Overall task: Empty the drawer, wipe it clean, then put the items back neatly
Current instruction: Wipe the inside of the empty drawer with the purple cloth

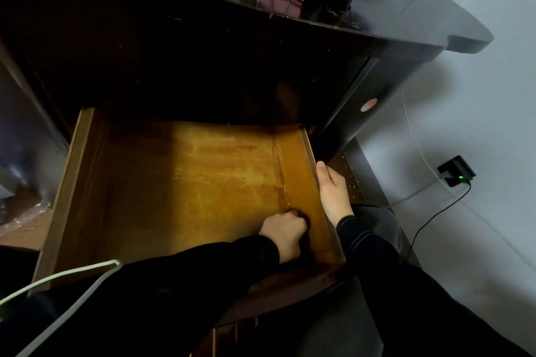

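Now left hand (pixel 282 232) fisted round dark wiping cloth (pixel 305 243) at near-right corner of emptied brown wooden drawer (pixel 66 197); unwiped floor probably lies left and away. Right hand (pixel 333 191) on right wall, fingers hidden, grip unclear.
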Demonstrator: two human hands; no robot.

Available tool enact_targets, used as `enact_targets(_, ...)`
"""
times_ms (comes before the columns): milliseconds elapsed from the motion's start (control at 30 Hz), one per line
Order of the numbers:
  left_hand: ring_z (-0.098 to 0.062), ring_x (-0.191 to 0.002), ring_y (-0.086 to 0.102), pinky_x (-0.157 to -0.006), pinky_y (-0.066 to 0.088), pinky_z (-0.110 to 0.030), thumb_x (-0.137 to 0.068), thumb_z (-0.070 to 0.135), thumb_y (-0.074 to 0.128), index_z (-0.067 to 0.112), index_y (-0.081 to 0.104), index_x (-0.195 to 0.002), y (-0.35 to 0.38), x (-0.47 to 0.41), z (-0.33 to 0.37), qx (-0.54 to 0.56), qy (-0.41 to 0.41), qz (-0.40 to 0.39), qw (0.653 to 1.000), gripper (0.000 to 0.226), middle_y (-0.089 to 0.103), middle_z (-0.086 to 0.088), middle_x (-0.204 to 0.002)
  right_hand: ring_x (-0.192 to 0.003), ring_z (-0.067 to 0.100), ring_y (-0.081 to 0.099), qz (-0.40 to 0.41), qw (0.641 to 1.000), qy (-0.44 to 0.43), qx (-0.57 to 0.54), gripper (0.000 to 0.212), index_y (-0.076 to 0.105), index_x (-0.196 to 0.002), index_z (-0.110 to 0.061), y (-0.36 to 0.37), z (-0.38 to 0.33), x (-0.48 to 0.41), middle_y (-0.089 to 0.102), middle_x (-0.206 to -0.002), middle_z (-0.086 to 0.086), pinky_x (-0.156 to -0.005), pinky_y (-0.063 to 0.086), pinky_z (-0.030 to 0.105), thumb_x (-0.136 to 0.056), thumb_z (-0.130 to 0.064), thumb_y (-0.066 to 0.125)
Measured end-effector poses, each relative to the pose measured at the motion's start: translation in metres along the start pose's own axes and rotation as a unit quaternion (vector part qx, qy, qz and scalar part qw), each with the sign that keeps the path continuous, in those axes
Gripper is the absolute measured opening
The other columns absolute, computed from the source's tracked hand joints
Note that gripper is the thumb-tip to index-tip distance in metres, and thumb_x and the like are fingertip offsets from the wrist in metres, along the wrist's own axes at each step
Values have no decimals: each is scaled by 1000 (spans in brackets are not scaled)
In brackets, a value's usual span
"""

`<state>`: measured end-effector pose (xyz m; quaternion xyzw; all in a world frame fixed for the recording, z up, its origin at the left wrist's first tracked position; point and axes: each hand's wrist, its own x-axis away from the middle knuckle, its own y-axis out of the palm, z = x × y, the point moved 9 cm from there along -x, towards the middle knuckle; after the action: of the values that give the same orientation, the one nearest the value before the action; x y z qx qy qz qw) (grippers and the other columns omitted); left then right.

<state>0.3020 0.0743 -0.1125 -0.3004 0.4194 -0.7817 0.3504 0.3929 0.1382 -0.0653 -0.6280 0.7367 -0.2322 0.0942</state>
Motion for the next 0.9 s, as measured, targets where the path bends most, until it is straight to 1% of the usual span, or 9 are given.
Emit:
enact_targets(200, -41, -96, 61, -72, 51, -41, -86, 20, 58, 11, 59, -103, -49, -23, -61, 46, -118, 145, 981, 19, 58, -14, -111, -66, 1, 60, -1, 1000, -4, -1, 42, 64, -83, -23, -1, -2, 1, 66, -69, -11, -74, 45, 26, -108, -43, 36)
enact_targets(333, -34, -85, 65, -66, 51, -36, -83, 31, 64, 18, 57, -86, -54, -21, -85, 187, -183, 137, 955, 15, 62, -6, -94, -69, 15, 57, 18, 995, -37, 93, 46, 57, -81, -19, -3, -11, 4, 59, -72, 0, -71, 43, 32, -108, -44, 30)
enact_targets(433, -26, -83, 69, -71, 57, -35, -79, 29, 75, 14, 64, -83, -62, -12, -94, 362, -222, 114, 898, 19, 71, -7, -88, -92, 22, 63, -3, 961, -67, 267, 39, 59, -109, -19, 1, -27, 5, 65, -101, 6, -80, 50, 37, -109, -42, 27)
enact_targets(533, -19, -81, 69, -67, 57, -26, -82, 15, 78, 9, 68, -98, -88, 10, -100, 515, -237, 120, 815, 21, 73, -8, -95, -125, 24, 54, -3, 937, -102, 333, 45, 38, -147, -25, -8, -52, 10, 50, -141, 4, -100, 50, 45, -105, -39, 43)
enact_targets(600, -15, -76, 68, -57, 54, -21, -84, 11, 76, 8, 67, -106, -107, 31, -99, 568, -223, 119, 783, 24, 72, -7, -93, -126, 17, 52, 13, 940, -158, 302, 45, 43, -145, -30, -15, -77, 19, 52, -138, -4, -103, 49, 44, -102, -37, 51)
enact_targets(667, -19, -80, 68, -67, 55, -26, -84, 11, 75, 8, 69, -105, -121, 53, -97, 587, -207, 114, 774, 22, 72, -5, -89, -118, 5, 56, -28, 962, -179, 206, 30, 56, -130, -37, -10, -96, 30, 59, -125, -15, -103, 49, 39, -100, -35, 56)
enact_targets(733, -21, -86, 68, -78, 53, -33, -80, 13, 75, 6, 71, -106, -136, 72, -92, 594, -180, 107, 776, 27, 73, -6, -90, -117, 1, 56, -110, 983, -135, 57, 28, 59, -123, -42, 6, -106, 42, 62, -119, -18, -105, 49, 37, -96, -43, 62)
enact_targets(833, -18, -87, 67, -78, 53, -31, -71, 18, 76, 10, 73, -105, -163, 99, -83, 579, -121, 100, 800, 35, 72, -4, -91, -126, 5, 51, -230, 968, -80, -55, 71, 51, -137, -47, 44, -122, 62, 57, -132, -16, -113, 40, 40, -74, -78, 65)
enact_targets(900, -20, -89, 69, -78, 56, -30, -73, 11, 76, 10, 70, -107, -181, 117, -85, 557, -91, 113, 818, 35, 73, -5, -94, -132, 12, 51, -324, 934, -39, -145, 74, 50, -140, -49, 80, -124, 76, 54, -143, -10, -113, 40, 44, -74, -76, 68)
